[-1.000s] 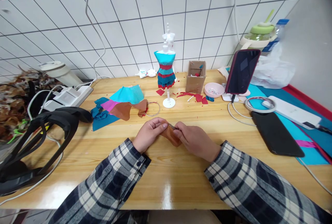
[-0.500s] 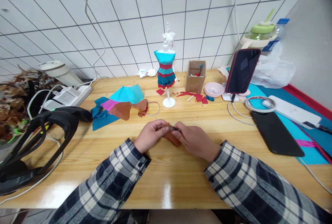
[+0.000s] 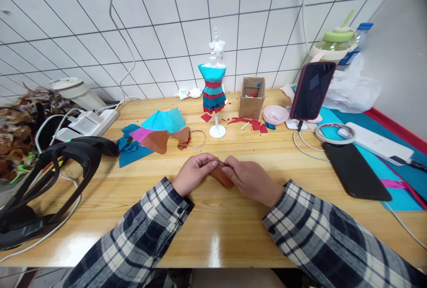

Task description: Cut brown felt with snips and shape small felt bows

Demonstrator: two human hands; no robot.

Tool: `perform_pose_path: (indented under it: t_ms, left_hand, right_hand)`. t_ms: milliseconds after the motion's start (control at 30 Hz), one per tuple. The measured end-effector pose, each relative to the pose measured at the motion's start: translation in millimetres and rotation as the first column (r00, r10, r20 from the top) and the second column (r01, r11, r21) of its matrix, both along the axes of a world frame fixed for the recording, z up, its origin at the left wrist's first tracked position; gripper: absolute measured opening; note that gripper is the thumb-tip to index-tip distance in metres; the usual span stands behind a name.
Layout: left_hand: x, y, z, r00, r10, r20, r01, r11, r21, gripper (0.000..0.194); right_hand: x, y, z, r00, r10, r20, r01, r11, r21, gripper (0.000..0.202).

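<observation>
Brown fabric, apparently part-worked, lies in the left hand's closed grip, right hand pinching a slim tool against it, mannequin already dressed.

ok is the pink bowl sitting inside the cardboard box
No, the pink bowl sits on the table beside the cardboard box.

Passable over the bench between the right hand and the flat black phone. Blocked straight ahead by the upright mannequin, rightward by the cardboard box and pink bowl, leftward by the fabric pile and black headset.
</observation>
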State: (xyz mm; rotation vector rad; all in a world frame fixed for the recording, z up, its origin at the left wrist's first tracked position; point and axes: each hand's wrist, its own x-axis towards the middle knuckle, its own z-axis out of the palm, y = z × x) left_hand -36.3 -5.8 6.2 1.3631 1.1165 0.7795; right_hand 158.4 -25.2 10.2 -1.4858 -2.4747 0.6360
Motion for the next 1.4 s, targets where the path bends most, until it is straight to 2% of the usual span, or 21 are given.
perform_pose_path:
  t_ms: [300,800,1133,1200,1267,1333,1400]
  left_hand:
    - [-2,0,-6.8,0.999,-0.044,0.008,0.044,0.999,-0.032,0.027]
    - [-1,0,-4.4,0.997,-0.071,0.021,0.072,0.997,-0.02,0.025]
    - [0,0,-4.2,0.995,-0.093,-0.025,0.092,0.995,-0.028,0.026]
    - [1,0,-3.2,0.997,-0.078,-0.023,0.077,0.997,-0.028,0.028]
    - [1,0,-2.2,1.0,-0.007,0.006,0.007,1.0,-0.014,0.029]
    - [1,1,-1.4,0.993,0.095,0.067,-0.095,0.995,-0.004,0.029]
    - [1,1,-1.0,0.98,0.159,0.122,-0.158,0.987,-0.014,0.03]
  right_hand:
    - [0,0,1.3,1.0,0.022,0.003,-0.022,1.0,0.0,0.032]
    - [0,0,0.4,1.0,0.027,0.011,-0.027,1.0,0.008,0.033]
    - [0,0,-1.8,0.999,0.031,0.014,-0.032,0.999,0.017,0.034]
    - [1,2,-2.3,0.999,-0.006,-0.046,0.006,1.0,-0.012,0.032]
    - [3,5,-2.5,0.977,-0.088,-0.195,0.079,0.996,-0.051,0.029]
    - [5,8,-2.3,0.904,-0.183,-0.388,0.155,0.983,-0.103,0.029]
    - [8,11,-1.9,0.819,-0.248,-0.517,0.179,0.967,-0.18,0.031]
